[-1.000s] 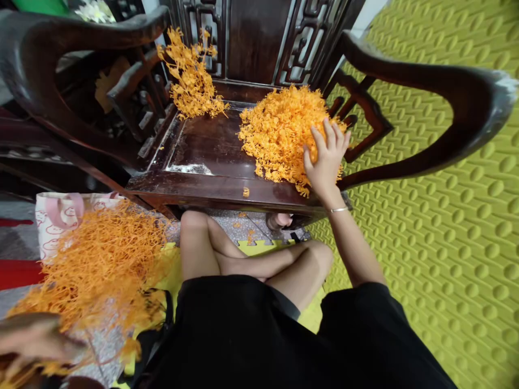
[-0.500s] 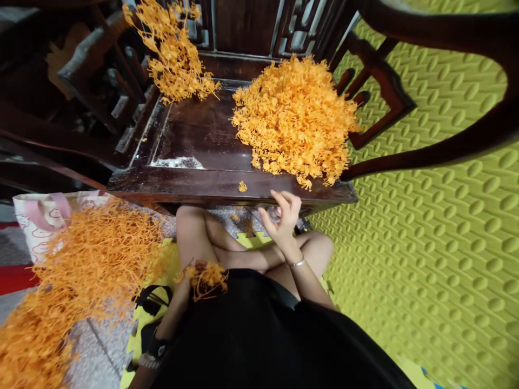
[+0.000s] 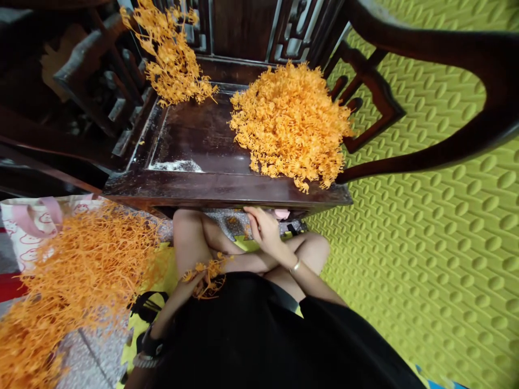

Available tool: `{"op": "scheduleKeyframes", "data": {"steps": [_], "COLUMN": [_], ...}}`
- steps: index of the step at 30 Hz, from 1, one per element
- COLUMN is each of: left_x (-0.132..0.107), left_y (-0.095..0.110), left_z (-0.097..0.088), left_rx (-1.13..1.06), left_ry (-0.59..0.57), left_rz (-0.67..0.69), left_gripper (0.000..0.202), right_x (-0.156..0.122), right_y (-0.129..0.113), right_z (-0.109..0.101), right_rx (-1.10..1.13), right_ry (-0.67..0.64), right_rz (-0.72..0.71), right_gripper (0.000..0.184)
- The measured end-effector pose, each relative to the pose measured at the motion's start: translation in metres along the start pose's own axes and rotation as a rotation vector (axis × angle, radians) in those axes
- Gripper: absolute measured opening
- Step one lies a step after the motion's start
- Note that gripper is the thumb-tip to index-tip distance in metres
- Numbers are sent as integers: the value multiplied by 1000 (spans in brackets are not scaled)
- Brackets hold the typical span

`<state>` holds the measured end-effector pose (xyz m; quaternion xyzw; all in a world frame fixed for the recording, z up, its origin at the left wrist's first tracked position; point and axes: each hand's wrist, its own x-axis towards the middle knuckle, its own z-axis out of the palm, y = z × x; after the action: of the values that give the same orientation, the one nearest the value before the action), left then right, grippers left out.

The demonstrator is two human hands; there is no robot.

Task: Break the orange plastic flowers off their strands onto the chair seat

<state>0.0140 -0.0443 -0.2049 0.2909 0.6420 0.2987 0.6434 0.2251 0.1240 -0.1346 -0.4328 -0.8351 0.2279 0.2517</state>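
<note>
Low over my lap, my left hand (image 3: 198, 282) is closed around a sprig of orange plastic flowers (image 3: 213, 267); its stems and blossoms stick out past the fingers. My right hand (image 3: 264, 231) is at the front edge of the dark wooden chair seat (image 3: 203, 186), fingertips by the edge. Its fingers are partly bent, the thumb stands apart, and nothing shows in it. On the seat's right side lies a large heap of loose orange blossoms (image 3: 290, 127). A bunch of flowered orange stems (image 3: 174, 67) rests at the back left.
A big pile of orange stems (image 3: 101, 259) spreads over the floor at left, against a white bag (image 3: 34, 216) with pink handles. The chair's curved armrest (image 3: 421, 162) juts out at right over yellow foam mats (image 3: 405, 259). Something pink (image 3: 281, 214) lies beneath the seat.
My right hand has moved left and down to the seat's front edge. A small orange blossom on that edge is gone from there. The sprig in my left hand has tilted slightly upward.
</note>
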Motion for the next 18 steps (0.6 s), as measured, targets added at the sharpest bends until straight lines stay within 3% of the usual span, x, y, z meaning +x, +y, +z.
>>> {"op": "scheduleKeyframes", "data": {"steps": [1,4,8,13,18], "left_x": [0,-2,-8,-13,-12], "left_y": [1,6,17,30,41], "left_z": [-1,-2,-1,-4,-13], "left_rx": [5,-2,-74,-192,-280], "left_ry": [35,117,159,173,158], "left_rz": [-11,-45,-59,-17,66], "left_gripper": [45,46,35,42,51], "right_x": [-18,-49,-33,0,3], "right_y": [9,45,91,101,101], "right_z": [9,40,69,86,84], "right_rx": [43,22,-75,-91,-32], "right_ry": [-45,-155,-271,-401,-412], "right_rz": [147,374,580,629,609], "right_gripper": [33,34,25,32,31]}}
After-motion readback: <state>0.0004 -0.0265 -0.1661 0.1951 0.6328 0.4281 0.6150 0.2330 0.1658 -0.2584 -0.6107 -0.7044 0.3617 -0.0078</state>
